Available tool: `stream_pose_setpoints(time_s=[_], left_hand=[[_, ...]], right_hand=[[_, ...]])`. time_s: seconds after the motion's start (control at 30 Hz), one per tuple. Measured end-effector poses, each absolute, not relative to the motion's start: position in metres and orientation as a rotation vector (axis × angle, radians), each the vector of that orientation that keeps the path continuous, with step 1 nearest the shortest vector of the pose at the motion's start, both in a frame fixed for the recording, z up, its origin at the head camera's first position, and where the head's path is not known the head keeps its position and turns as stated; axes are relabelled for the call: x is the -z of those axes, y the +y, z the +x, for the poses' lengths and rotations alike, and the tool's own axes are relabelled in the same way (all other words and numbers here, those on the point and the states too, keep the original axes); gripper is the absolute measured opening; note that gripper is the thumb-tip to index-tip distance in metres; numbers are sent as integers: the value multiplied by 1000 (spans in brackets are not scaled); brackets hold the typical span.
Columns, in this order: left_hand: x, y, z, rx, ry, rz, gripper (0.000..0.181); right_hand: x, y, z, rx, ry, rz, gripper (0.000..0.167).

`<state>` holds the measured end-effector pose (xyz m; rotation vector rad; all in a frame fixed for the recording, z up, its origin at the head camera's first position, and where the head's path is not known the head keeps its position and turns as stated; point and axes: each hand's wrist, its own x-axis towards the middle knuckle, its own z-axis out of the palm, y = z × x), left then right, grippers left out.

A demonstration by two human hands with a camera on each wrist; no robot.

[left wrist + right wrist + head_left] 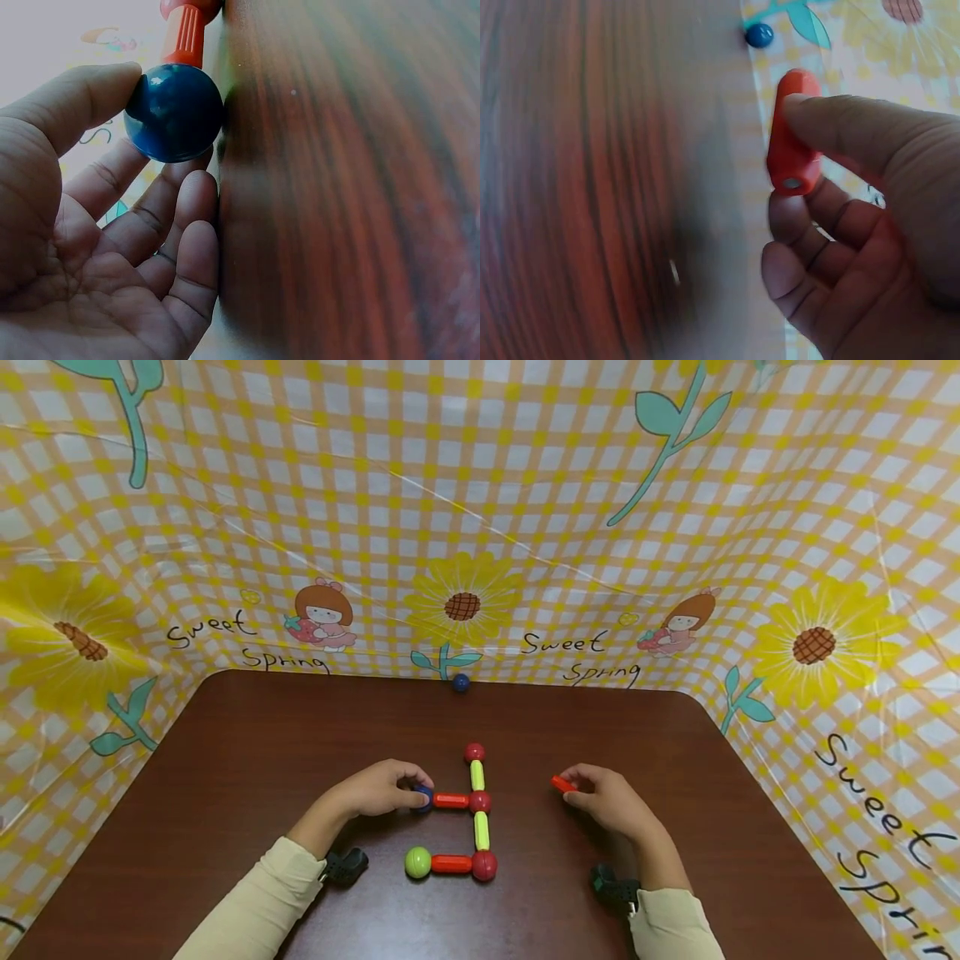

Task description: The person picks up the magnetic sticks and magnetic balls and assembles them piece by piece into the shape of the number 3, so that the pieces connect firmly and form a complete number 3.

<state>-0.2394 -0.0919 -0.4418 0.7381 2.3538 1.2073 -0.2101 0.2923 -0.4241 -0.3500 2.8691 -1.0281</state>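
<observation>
My left hand (384,787) pinches a dark blue ball (176,112) between thumb and fingers. The ball touches the end of a red rod (452,800), whose other end meets a red ball (480,802). From that ball, one yellow-green rod (477,775) leads to a far red ball (474,752) and another (482,832) to a near red ball (484,865). A second red rod (452,864) joins the near ball to a green ball (417,862). Apart from this frame, my right hand (609,800) pinches a loose red rod (791,142) with a metallic spot on its end.
Another blue ball (461,682) lies at the back edge of the brown table (360,718). A checked cloth with sunflowers (480,485) hangs behind the table and along both sides. Each wrist carries a black camera, the left one (347,867) near the tabletop.
</observation>
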Motion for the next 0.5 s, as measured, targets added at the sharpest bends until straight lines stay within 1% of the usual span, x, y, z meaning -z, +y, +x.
stream_pose_setpoints(time_s=[0.23, 0.5], left_hand=[[443, -92, -241, -1207, 2356, 740, 18], [443, -93, -240, -1217, 2347, 737, 18]], right_hand=[[424, 266, -221, 1069, 2833, -426, 19], [418, 238, -239, 1130, 2805, -521, 19]])
